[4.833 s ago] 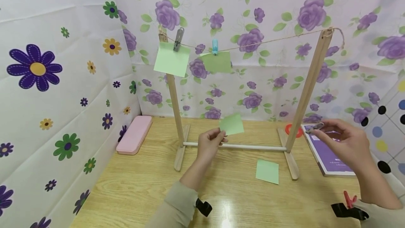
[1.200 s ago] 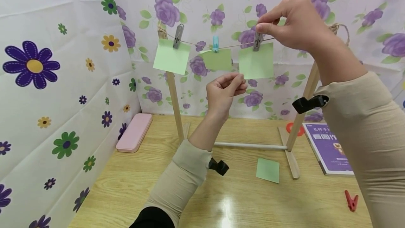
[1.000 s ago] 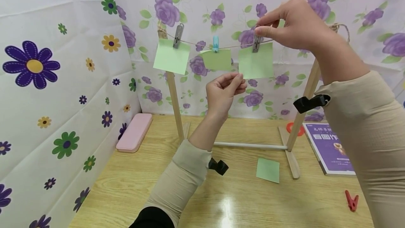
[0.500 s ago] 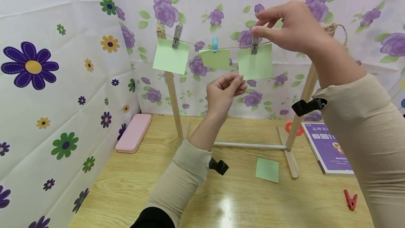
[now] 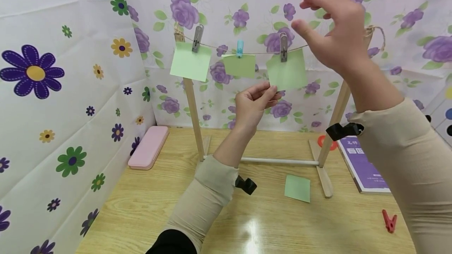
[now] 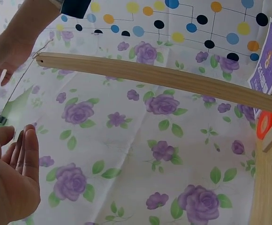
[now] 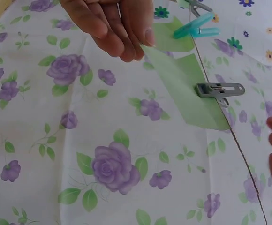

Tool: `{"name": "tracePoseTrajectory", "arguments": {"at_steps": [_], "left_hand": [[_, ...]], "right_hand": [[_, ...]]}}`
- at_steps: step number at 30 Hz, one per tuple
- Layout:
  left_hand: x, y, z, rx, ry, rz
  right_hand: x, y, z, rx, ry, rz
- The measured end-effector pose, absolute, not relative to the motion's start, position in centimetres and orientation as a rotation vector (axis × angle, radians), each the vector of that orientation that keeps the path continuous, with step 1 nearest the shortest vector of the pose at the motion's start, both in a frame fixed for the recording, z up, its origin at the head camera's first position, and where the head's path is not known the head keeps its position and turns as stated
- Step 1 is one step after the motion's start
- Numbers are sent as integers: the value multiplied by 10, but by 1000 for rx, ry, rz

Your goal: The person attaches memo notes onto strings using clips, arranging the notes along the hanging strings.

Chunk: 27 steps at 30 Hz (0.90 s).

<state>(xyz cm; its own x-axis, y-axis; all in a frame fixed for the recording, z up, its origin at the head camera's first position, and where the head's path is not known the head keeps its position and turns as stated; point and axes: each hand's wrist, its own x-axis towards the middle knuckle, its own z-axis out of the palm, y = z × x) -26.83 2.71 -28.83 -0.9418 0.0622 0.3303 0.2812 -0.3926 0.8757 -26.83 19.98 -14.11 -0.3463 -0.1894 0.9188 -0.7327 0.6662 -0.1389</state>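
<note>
My left hand (image 5: pixel 252 105) pinches the lower left corner of a green paper note (image 5: pixel 287 71). A grey clothespin (image 5: pixel 283 47) clips this note to a twine line (image 7: pixel 241 152). Up and to the right of the clothespin, my right hand (image 5: pixel 337 34) is apart from it, thumb and fingers spread with nothing between them. Further left on the line hang a smaller-looking green note (image 5: pixel 239 66) under a blue clothespin (image 5: pixel 240 48) and another green note (image 5: pixel 190 62) under a second grey clothespin (image 5: pixel 197 38).
Two wooden posts (image 5: pixel 340 109) joined by a white rod (image 5: pixel 279 161) hold the twine. On the table (image 5: pixel 148 211) lie a loose green note (image 5: pixel 297 188), a red clothespin (image 5: pixel 389 221), a pink case (image 5: pixel 148 147), a purple book (image 5: pixel 367 169) and a red ring (image 5: pixel 327 142).
The note and grey clothespin went from my hands onto the line. In the last half second my right hand let go of that clothespin and drew up and right; my left stayed at the note.
</note>
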Motion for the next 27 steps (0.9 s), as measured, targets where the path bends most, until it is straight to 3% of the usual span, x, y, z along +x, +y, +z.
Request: {"name": "tracePoseTrajectory", "arguments": {"at_steps": [9, 27], "left_hand": [[-273, 31, -290, -482, -1639, -2542], [-279, 4, -316, -384, -1974, -2344]], "right_hand": [[-258, 197, -177, 761, -1414, 994], [-226, 248, -270, 705, -1605, 1046]]}}
